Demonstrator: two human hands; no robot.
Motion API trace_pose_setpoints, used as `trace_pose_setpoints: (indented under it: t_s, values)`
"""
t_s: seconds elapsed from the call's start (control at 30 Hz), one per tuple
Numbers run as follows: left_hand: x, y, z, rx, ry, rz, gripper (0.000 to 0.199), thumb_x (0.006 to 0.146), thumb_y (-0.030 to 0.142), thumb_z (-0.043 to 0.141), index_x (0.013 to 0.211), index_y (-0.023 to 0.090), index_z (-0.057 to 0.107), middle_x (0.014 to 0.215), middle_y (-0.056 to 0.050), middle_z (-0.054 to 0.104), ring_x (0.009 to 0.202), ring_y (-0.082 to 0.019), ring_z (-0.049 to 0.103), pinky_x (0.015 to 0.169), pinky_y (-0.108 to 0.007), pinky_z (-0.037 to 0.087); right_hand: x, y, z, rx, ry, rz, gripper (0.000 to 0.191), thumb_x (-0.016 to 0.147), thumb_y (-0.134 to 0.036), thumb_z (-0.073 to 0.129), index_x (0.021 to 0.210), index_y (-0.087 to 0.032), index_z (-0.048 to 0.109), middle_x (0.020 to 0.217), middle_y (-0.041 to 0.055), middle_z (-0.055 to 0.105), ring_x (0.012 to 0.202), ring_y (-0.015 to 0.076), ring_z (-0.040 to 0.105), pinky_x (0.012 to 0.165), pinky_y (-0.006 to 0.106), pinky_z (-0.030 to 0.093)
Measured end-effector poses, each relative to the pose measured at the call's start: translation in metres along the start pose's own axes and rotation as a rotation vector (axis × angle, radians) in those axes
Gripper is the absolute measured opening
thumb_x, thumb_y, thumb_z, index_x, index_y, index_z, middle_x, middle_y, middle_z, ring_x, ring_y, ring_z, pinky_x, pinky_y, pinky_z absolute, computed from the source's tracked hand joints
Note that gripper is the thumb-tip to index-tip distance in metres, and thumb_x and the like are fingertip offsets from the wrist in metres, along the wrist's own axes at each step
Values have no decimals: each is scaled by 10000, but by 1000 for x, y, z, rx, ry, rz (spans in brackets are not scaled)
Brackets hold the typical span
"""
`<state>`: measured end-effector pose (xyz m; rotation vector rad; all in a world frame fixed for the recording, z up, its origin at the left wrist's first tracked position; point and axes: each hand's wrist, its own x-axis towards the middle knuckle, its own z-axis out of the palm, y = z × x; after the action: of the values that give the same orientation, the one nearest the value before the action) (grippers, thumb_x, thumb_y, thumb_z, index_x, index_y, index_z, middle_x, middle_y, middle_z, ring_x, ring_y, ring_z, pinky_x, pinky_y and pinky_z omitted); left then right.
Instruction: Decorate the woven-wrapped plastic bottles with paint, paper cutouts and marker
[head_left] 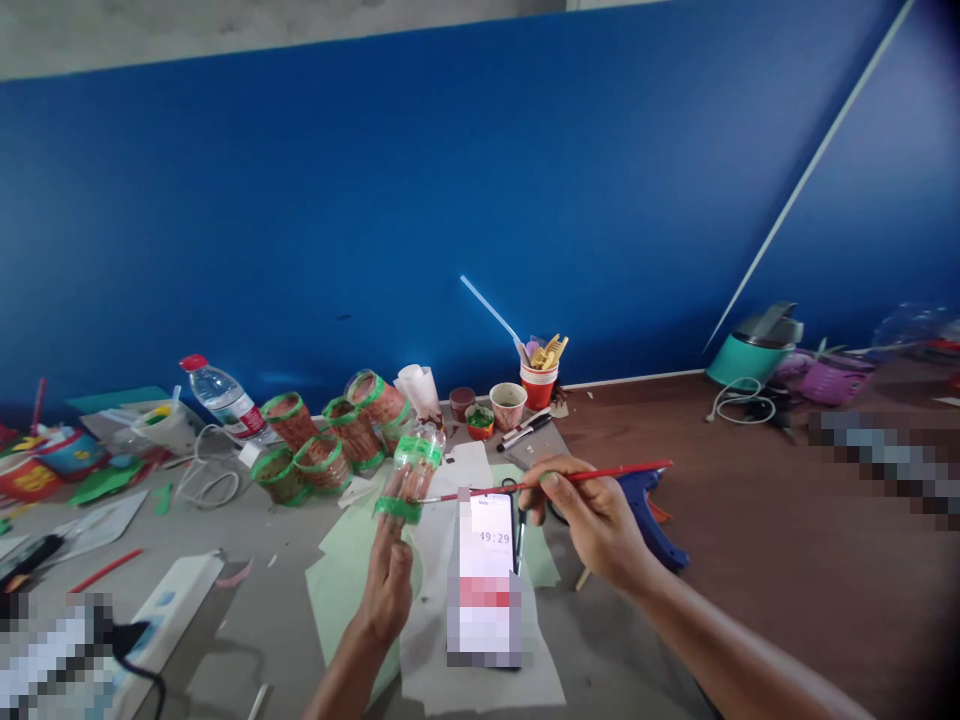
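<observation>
Low in the centre, my left hand holds up a clear plastic bottle piece with green bands at both ends and brown paint on its side; some of its fingers are hidden inside or behind it. My right hand pinches a thin red paintbrush, whose tip touches the bottle piece just above its lower green band. Below the brush lies a phone showing 49:29, on white paper. Behind the bottle piece stand several brown-painted containers with green rims.
Paint cups and a red cup of wooden utensils stand at the back. A water bottle leans at the left, near a white power strip. A blue glue gun lies beside my right wrist. A teal kettle is far right.
</observation>
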<state>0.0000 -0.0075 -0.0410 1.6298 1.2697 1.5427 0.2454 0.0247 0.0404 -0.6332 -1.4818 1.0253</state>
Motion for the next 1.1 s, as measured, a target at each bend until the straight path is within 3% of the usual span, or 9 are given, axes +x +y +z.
trace_pose_setpoints:
  t_s: [0.13,0.3,0.43,0.6,0.73,0.83,0.9,1.03,1.1]
  values:
    - [0,3,0,27,-29,32,693,858,680,364,1339,209,530,1469,-106,440,1447,-309,176,1179,-447,89,0,1,-1,-84,96,-60,195,947,-308,502,896,-178,638,779,41,654,592,129,622,565,256,507]
    - [0,2,-2,84,-23,36,697,861,681,350,1368,227,497,1483,-89,424,1449,-304,171,1182,-446,83,1,1,-2,-54,-18,-17,225,956,-315,479,876,-177,636,737,42,644,595,137,609,546,258,509]
    - [1,0,-3,74,-61,39,716,860,692,329,1379,223,484,1498,-92,400,1450,-307,165,1183,-449,76,1,2,-2,-114,88,-45,217,949,-323,493,884,-178,641,773,47,654,596,138,615,564,268,512]
    - [1,-1,-3,64,-26,22,721,868,681,329,1389,203,470,1478,-113,428,1435,-315,218,1179,-454,113,0,0,-2,-37,-11,-2,228,951,-321,490,867,-178,647,734,40,653,594,139,613,537,254,510]
    - [-1,-2,-3,133,-47,42,712,867,686,316,1375,218,491,1465,-107,447,1439,-319,204,1178,-470,106,1,-1,-3,-55,89,-49,209,943,-326,509,888,-178,646,754,38,651,591,136,618,555,263,513]
    - [-3,-4,-4,215,-12,38,697,869,678,325,1375,229,490,1457,-105,456,1444,-320,182,1174,-499,90,1,-2,-3,-56,5,-26,242,950,-339,491,870,-175,651,763,50,652,614,145,613,553,269,514]
    - [-3,-2,-3,284,-12,64,694,869,676,325,1387,239,474,1452,-100,463,1447,-321,170,1171,-517,81,0,-2,-3,-40,-34,-9,259,954,-346,480,864,-173,650,748,55,650,624,152,611,541,268,514]
    - [0,6,-1,422,-104,203,664,900,642,255,1450,286,363,1469,-83,445,1430,-304,242,1174,-520,28,0,-3,-4,-102,63,-57,223,954,-320,489,895,-178,650,783,53,647,617,143,612,571,278,515]
    - [3,10,1,494,-123,271,635,923,604,223,1484,310,269,1487,-82,419,1421,-293,269,1170,-525,-15,1,-3,-4,-105,32,-60,224,956,-314,484,901,-179,654,787,53,644,618,142,608,572,279,515]
